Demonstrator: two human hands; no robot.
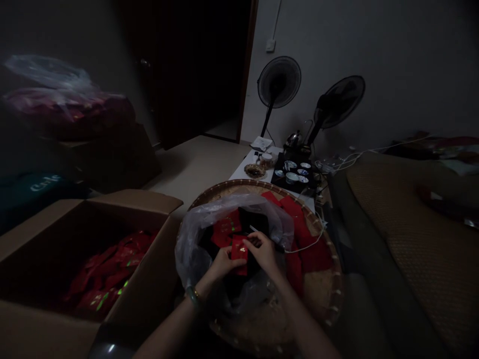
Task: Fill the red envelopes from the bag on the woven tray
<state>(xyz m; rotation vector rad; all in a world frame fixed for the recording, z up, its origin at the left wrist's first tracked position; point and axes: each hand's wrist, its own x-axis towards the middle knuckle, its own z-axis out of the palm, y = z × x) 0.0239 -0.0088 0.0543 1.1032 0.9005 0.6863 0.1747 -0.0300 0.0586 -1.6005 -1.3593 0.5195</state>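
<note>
Both my hands are over a crumpled clear plastic bag [187, 254] lying on a round woven bamboo tray [335, 279]. Pinched in my left hand [221, 263] is a small red packet [238, 249] with gold print. My right hand [264, 253] grips the packet's upper right edge. A pale thin tip [253, 228] pokes out past the right fingers, and a dark handle with a white cord [305, 248] shows behind that hand; its kind is unclear. More red packets [226, 227] lie inside the bag. Flat red pieces [299, 224] rest on the tray's right side.
An open cardboard box [144, 289] holding many red packets stands left. Beyond the tray, a low table carries a tea tray with cups [292, 178] and a woven dish [255, 171]. Two fans [279, 82] stand behind. A woven mat [422, 224] lies right.
</note>
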